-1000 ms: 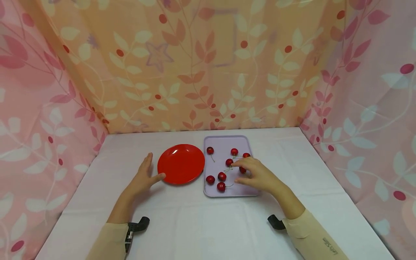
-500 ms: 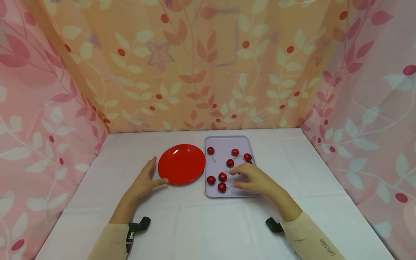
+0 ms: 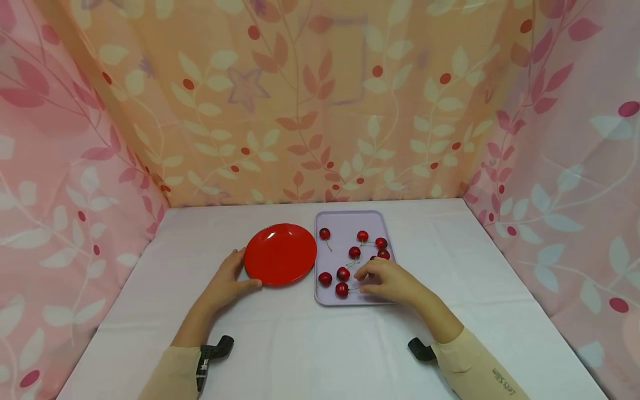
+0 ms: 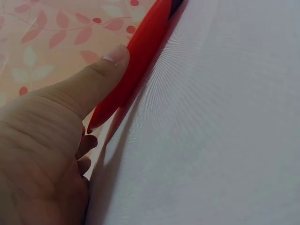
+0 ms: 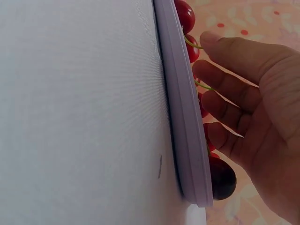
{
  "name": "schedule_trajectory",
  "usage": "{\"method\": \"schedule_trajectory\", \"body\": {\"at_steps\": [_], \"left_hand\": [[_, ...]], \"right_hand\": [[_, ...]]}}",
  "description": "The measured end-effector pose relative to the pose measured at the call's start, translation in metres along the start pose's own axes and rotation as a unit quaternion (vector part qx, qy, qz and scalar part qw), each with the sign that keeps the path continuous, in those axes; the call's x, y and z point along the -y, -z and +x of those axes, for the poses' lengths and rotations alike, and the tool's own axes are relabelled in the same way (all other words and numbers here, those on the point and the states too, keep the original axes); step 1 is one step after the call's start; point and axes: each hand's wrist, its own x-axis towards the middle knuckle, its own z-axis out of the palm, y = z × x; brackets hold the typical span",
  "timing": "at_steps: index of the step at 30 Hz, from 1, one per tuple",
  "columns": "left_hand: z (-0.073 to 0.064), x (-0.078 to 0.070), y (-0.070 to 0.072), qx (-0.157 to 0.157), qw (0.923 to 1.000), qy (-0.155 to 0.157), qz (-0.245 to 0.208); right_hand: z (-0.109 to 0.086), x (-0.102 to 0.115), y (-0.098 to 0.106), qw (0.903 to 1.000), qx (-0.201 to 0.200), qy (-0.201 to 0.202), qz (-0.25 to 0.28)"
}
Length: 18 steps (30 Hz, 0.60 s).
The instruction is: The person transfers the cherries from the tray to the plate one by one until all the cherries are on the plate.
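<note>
My left hand (image 3: pixel 227 283) holds the left side of a red plate (image 3: pixel 280 255). In the left wrist view, the thumb (image 4: pixel 105 70) lies against the plate's rim while the other fingers are partly hidden behind it. My right hand (image 3: pixel 392 280) hovers over the near right part of a lilac tray (image 3: pixel 345 219), fingers loosely bent, nothing visibly held. Its thumb and index finger are close to the stem of the nearest cherry (image 3: pixel 342 289). Several more red cherries with green stems lie on the tray; one (image 3: pixel 373 258) is partly covered by the hand. A dark cherry (image 5: pixel 222 178) shows below the fingers.
Plate and tray stand side by side on a white-covered table (image 3: pixel 310 344). Patterned cloth walls (image 3: pixel 310 111) enclose the back and both sides. A black wrist-camera mount (image 3: pixel 422 350) sits at the right sleeve, another (image 3: pixel 217 347) at the left.
My left hand has moved right, closing in on the plate's rim. The right hand has drawn nearer and its fingers have bent more, uncovering cherries at the tray's right. Plate and tray have stayed put.
</note>
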Motion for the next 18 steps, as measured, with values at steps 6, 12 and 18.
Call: {"method": "schedule_trajectory", "body": {"at_steps": [6, 12, 18], "left_hand": [[-0.0009, -0.0025, -0.0006, -0.001, 0.9999, 0.003, 0.015], [-0.002, -0.001, -0.0026, -0.005, 0.9997, 0.015, 0.019], [-0.0033, -0.0026, -0.0016, -0.007, 0.9994, 0.027, 0.022]], "right_hand": [[0.0004, -0.0006, -0.0031, 0.9999, 0.008, -0.01, -0.004], [0.0001, -0.0002, -0.0048, 0.9999, 0.007, 0.002, 0.012], [0.0006, 0.0017, -0.0043, 0.9998, 0.005, 0.002, 0.019]]}}
